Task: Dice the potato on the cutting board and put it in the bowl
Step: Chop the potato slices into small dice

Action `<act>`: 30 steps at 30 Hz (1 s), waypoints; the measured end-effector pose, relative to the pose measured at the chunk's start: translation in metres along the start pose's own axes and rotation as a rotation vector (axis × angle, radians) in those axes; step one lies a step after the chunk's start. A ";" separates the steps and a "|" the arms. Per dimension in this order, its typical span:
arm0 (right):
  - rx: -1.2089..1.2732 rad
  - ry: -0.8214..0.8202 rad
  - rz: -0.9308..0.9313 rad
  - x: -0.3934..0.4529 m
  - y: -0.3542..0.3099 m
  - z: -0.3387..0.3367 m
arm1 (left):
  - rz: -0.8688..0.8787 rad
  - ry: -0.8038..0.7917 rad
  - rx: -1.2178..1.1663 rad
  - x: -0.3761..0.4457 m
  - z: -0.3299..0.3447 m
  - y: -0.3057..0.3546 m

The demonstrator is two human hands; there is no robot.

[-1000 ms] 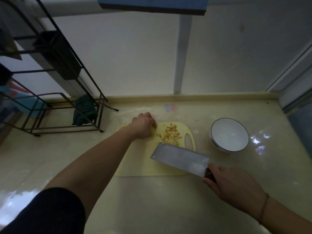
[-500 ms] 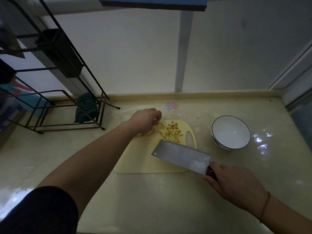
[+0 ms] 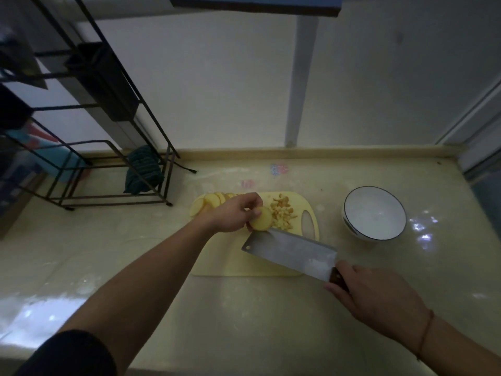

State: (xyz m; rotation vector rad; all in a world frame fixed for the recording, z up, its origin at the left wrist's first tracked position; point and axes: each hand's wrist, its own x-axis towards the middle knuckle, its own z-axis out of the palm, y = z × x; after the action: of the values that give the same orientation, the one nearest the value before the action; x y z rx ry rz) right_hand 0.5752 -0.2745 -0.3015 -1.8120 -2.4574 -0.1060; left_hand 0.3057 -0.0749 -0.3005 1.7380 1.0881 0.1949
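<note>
A pale yellow cutting board (image 3: 244,263) lies on the counter. My left hand (image 3: 233,213) pinches a round potato slice (image 3: 261,219) just above the board's middle. More potato slices (image 3: 208,200) lie fanned at the board's far left corner. A heap of diced potato (image 3: 282,211) sits at the far right of the board, beside its handle hole. My right hand (image 3: 376,297) grips the dark handle of a cleaver (image 3: 291,252), whose blade angles over the board's right part. The white bowl (image 3: 375,213) stands to the right of the board, with nothing in it.
A black wire rack (image 3: 89,147) with a dark green cloth (image 3: 142,170) stands at the back left of the counter. A wall with a raised ledge (image 3: 298,153) runs along the back. A window frame (image 3: 477,137) borders the right side.
My left hand left the slice stack at the board's far left and moved right with one slice pinched in it. The cleaver stayed over the board's right part.
</note>
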 end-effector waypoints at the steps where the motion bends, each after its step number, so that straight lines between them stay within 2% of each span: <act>1: 0.002 -0.009 0.000 0.000 0.000 0.000 | 0.005 0.003 0.019 0.001 0.001 -0.001; 5: -0.017 -0.040 0.000 0.001 -0.002 -0.003 | 0.025 0.051 0.090 0.006 0.003 -0.003; 10: -0.047 -0.067 0.003 0.002 -0.003 -0.007 | 0.069 0.246 0.106 0.008 0.009 -0.006; 13: -0.003 -0.177 0.067 0.001 -0.003 -0.012 | 0.153 0.434 0.088 -0.008 0.008 -0.019; 16: 0.296 -0.276 0.210 -0.003 -0.007 -0.020 | 0.336 0.729 0.143 -0.044 0.010 -0.041; 18: 0.734 -0.373 0.368 0.000 -0.017 -0.030 | 0.405 0.853 0.217 -0.070 0.018 -0.065; 21: 1.362 -0.555 0.723 0.011 -0.032 -0.032 | 0.382 0.813 0.315 -0.097 0.035 -0.097; 23: 1.565 -0.656 0.844 0.018 -0.041 -0.032 | 0.344 0.745 0.343 -0.105 0.044 -0.106; 25: 1.653 -0.694 0.880 0.026 -0.047 -0.027 | 0.324 0.718 0.344 -0.106 0.050 -0.107; 30: 1.693 -0.756 0.888 0.030 -0.053 -0.010 | 0.344 0.606 0.381 -0.099 0.057 -0.107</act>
State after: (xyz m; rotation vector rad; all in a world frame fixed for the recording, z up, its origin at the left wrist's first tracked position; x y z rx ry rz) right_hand 0.5162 -0.2629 -0.2884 -1.6318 -0.6540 2.0999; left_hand 0.2208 -0.1795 -0.3791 2.2846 1.2997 0.8147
